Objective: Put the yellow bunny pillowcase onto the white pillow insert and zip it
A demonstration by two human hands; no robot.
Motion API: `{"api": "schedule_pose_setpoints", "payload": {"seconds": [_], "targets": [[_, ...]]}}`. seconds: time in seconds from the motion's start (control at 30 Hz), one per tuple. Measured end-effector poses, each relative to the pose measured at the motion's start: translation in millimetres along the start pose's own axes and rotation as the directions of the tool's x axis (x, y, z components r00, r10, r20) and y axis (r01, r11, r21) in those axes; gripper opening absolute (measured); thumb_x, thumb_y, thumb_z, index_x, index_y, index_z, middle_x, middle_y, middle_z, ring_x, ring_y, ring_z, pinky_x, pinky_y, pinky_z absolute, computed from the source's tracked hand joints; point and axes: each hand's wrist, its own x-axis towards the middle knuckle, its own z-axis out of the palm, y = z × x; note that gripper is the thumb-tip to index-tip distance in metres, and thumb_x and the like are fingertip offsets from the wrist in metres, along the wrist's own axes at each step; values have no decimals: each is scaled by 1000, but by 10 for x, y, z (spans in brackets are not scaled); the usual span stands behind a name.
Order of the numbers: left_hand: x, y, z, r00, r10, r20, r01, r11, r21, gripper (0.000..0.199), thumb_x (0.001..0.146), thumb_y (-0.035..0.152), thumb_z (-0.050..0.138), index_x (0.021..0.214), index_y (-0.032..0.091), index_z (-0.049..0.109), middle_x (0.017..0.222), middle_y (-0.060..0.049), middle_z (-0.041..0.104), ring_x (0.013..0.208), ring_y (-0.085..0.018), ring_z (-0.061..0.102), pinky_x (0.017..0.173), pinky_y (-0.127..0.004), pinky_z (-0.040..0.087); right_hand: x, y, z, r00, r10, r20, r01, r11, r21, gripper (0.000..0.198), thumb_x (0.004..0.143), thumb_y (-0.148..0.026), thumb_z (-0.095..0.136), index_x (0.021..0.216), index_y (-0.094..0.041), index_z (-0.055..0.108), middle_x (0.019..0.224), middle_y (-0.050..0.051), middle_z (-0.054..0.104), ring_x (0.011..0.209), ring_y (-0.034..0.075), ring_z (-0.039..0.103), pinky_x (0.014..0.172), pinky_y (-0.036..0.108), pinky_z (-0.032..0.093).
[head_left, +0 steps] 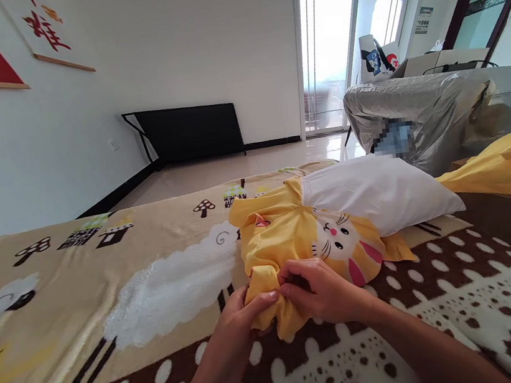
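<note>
A white pillow (368, 192) lies on the patterned blanket, its left part covered by a yellow pillowcase (284, 231) printed with a cat-like face and pink ears. The cloth is bunched and creased on the left side. My left hand (248, 315) grips the near left corner of the pillowcase, thumb on top of the fabric. Close beside it, my right hand (318, 290) pinches the same bunched edge between thumb and fingers. Folds hide what lies inside the cloth at that corner.
The blanket (149, 243) shows sheep, mushrooms and a brown dotted border. More yellow cloth (506, 165) lies at the right. Beyond stand a plastic-covered piece of furniture (404, 103), a black folded panel (195, 130) against the wall and a glass door (330, 43).
</note>
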Motion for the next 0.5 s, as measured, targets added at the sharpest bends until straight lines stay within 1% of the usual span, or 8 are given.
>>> {"api": "schedule_pose_setpoints", "payload": {"seconds": [0.1, 0.2, 0.27, 0.3, 0.37, 0.43, 0.47, 0.5], "targets": [[28, 2, -17, 999, -30, -35, 26, 991, -131, 41, 57, 24, 72, 93, 14, 57, 78, -2, 61, 68, -15, 57, 59, -24, 48, -14, -3, 27, 999, -25, 23, 25, 1000, -15, 7, 79, -13, 50, 80, -18, 56, 69, -3, 55, 61, 9, 46, 60, 20, 37], [34, 13, -25, 993, -52, -110, 21, 962, -272, 27, 51, 13, 63, 77, 14, 56, 69, 1, 57, 59, -12, 53, 51, -21, 45, -18, 6, 29, 996, -86, 8, 86, 994, -70, 13, 81, -14, 49, 88, -18, 60, 74, -1, 59, 65, 10, 51, 64, 21, 40], [29, 28, -21, 983, -105, -153, 41, 927, -374, 19, 49, 9, 55, 67, 15, 53, 62, 1, 52, 51, -10, 47, 43, -20, 41, -11, 41, -57, 992, -109, -61, 98, 982, -162, 14, 83, -18, 49, 91, -19, 61, 77, 1, 61, 70, 12, 54, 67, 23, 42], [26, 43, -19, 976, -138, -166, 55, 904, -424, 17, 48, 8, 52, 64, 15, 51, 59, 1, 50, 48, -10, 45, 41, -20, 39, -7, 73, -140, 985, -113, -134, 80, 969, -232, 15, 84, -19, 49, 92, -20, 61, 79, 2, 61, 74, 14, 55, 70, 24, 43], [21, 96, -28, 970, -175, -166, 65, 852, -519, 17, 49, 7, 48, 64, 15, 51, 56, 1, 49, 46, -11, 46, 41, -21, 41, -3, 173, -380, 925, -121, -360, -40, 912, -407, 16, 84, -21, 48, 95, -20, 60, 89, 6, 62, 85, 19, 55, 79, 30, 42], [29, 177, -63, 972, -158, -177, 21, 800, -599, 23, 53, 5, 46, 71, 16, 55, 60, 0, 54, 50, -13, 52, 48, -23, 47, -10, 311, -666, 810, -115, -576, -265, 803, -533, 18, 85, -26, 48, 96, -19, 60, 98, 10, 61, 95, 24, 52, 86, 37, 38], [39, 223, -95, 971, -146, -191, -5, 780, -626, 26, 55, 5, 45, 75, 17, 57, 62, -1, 56, 53, -14, 55, 52, -25, 50, -17, 384, -800, 771, -82, -631, -372, 747, -551, 19, 86, -30, 47, 94, -18, 60, 99, 11, 61, 96, 26, 51, 87, 39, 37], [54, 268, -136, 968, -146, -204, -21, 764, -645, 29, 57, 5, 44, 79, 17, 58, 63, -2, 58, 55, -15, 57, 55, -26, 52, -25, 451, -914, 763, -20, -646, -449, 703, -552, 22, 87, -34, 45, 90, -17, 60, 96, 12, 61, 94, 26, 51, 85, 39, 37]]}}
